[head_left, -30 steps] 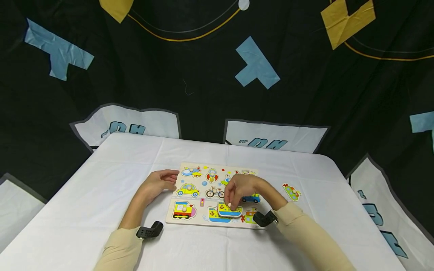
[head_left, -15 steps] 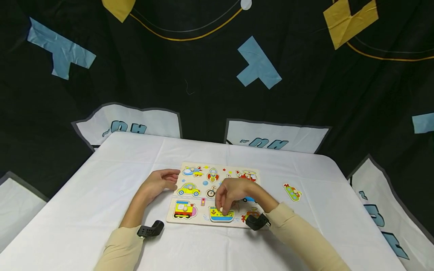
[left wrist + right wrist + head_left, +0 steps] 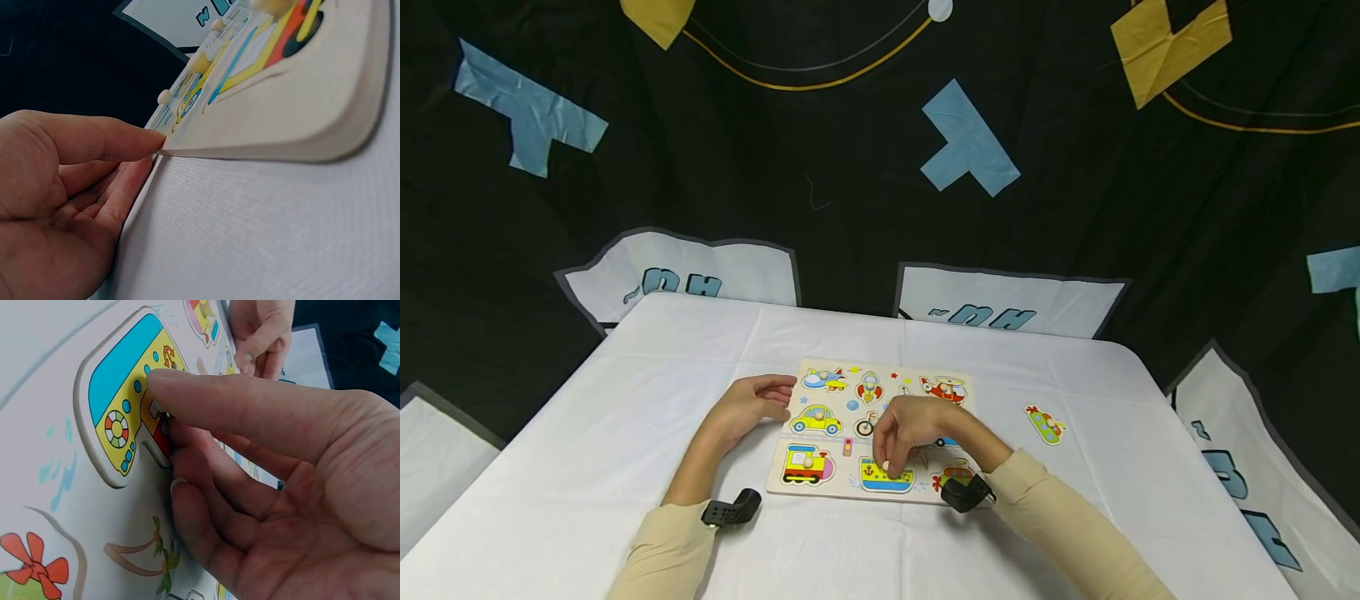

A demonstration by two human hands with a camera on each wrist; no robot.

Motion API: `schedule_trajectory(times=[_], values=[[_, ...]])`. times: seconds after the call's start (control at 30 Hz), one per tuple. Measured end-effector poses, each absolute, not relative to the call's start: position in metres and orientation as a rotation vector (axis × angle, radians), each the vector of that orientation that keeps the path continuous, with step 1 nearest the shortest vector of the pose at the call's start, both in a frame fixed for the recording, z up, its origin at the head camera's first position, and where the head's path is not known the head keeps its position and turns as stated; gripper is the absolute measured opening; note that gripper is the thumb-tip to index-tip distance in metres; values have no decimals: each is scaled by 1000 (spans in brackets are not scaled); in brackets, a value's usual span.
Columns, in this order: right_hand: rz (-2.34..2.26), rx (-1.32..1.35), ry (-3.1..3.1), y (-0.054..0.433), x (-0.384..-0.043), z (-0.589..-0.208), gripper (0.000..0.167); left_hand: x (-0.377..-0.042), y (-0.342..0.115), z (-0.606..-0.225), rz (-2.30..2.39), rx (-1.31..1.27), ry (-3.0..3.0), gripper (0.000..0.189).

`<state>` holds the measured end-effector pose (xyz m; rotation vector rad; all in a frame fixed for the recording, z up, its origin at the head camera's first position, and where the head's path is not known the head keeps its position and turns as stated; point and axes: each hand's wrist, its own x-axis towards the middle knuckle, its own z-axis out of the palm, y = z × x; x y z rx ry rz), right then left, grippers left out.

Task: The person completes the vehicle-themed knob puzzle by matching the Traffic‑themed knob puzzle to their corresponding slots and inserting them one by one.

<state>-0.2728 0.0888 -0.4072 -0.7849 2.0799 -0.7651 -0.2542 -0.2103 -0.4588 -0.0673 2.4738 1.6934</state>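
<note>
A wooden knob puzzle board (image 3: 850, 492) with printed vehicles lies flat. My right hand (image 3: 912, 433) pinches the knob of the ship puzzle piece (image 3: 887, 480) between thumb and fingers, over the board's front row. In the right wrist view, the ship piece (image 3: 122, 394) shows a thick edge standing above the board surface; its knob is hidden behind my thumb (image 3: 237, 409). My left hand (image 3: 748, 412) touches the board's left edge with thumb and fingertips, the fingers fairly straight. In the left wrist view, the thumb (image 3: 106, 139) meets the board's rim.
A submarine piece (image 3: 1045, 425) lies on the white tablecloth, right of the board. Train (image 3: 807, 465), car (image 3: 817, 420), airplane (image 3: 824, 380), rocket (image 3: 869, 387) and helicopter (image 3: 945, 388) show on the board. Beside the ship is a submarine picture (image 3: 953, 476), partly behind the right wrist camera (image 3: 964, 493).
My right hand has moved left and slightly toward me with the ship piece, which now covers the ship picture on the board. The left hand stays at the board's edge.
</note>
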Motion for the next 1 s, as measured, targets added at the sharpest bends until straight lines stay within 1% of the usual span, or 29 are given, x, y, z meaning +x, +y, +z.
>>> schedule_trajectory(times=[0.6, 1.0], values=[[-735, -818, 2123, 95, -273, -410, 17, -254, -210, -458, 1688, -89, 2476, 63], [-845, -728, 2162, 125, -285, -398, 20, -254, -209, -458, 1676, -84, 2481, 62]])
